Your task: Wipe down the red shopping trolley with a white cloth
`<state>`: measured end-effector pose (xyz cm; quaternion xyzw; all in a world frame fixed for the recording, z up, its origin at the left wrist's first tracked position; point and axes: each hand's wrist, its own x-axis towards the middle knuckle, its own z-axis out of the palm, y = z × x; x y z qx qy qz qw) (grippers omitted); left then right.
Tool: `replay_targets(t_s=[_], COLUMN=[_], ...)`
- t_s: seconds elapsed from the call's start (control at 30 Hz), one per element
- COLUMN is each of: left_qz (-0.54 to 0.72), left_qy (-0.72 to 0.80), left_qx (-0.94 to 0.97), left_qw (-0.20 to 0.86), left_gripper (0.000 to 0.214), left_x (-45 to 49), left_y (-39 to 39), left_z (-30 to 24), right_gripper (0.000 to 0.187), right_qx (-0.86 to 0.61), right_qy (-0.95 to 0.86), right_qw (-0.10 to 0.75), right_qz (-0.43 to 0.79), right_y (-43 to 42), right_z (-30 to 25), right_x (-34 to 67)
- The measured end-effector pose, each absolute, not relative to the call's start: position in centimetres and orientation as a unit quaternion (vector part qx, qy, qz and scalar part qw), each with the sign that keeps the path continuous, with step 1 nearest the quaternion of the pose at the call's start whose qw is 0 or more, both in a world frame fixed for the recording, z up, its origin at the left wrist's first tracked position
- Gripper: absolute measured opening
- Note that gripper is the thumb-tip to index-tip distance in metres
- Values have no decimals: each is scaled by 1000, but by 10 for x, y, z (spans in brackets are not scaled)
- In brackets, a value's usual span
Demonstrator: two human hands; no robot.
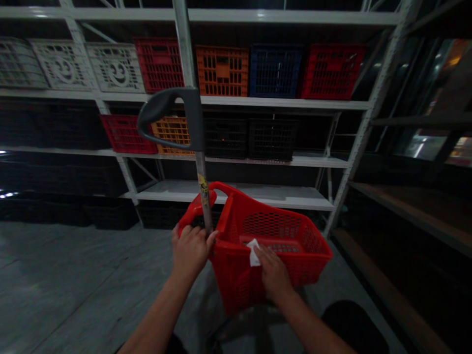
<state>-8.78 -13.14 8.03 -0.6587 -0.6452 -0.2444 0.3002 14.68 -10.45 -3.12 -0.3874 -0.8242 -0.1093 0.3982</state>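
Our left hand (191, 250) was clamped around the metal pole (202, 196) and the red handle (191, 211) of a red plastic trolley basket (280, 231), at the lower centre of the frame. Our right hand (273, 272) lay at the basket's near rim, its fingers (263, 255) touching a white scrap (253, 252) just to their left; we could not tell whether they pinched it. Coloured plastic crates (275, 71) filled white steel shelving (254, 101) across the upper frame.
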Motion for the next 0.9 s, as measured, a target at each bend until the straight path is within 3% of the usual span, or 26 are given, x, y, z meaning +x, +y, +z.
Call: replay_targets(t_s=[0.17, 0.5, 0.9], left_qz=[-241, -236, -234], left_qy=[-644, -644, -628], left_qx=[-661, -654, -684], left_qw=[302, 319, 290], left_gripper=[42, 37, 40], left_x=[-90, -91, -113], left_y=[-129, -128, -117], left_z=[80, 76, 81], right_gripper=[61, 52, 62], right_qx=[-471, -361, -503], right_qy=[-776, -822, -772], right_qw=[399, 440, 367], right_qz=[-131, -29, -129], right_y=[-96, -111, -105], right_z=[-59, 10, -66], right_x=[202, 47, 228])
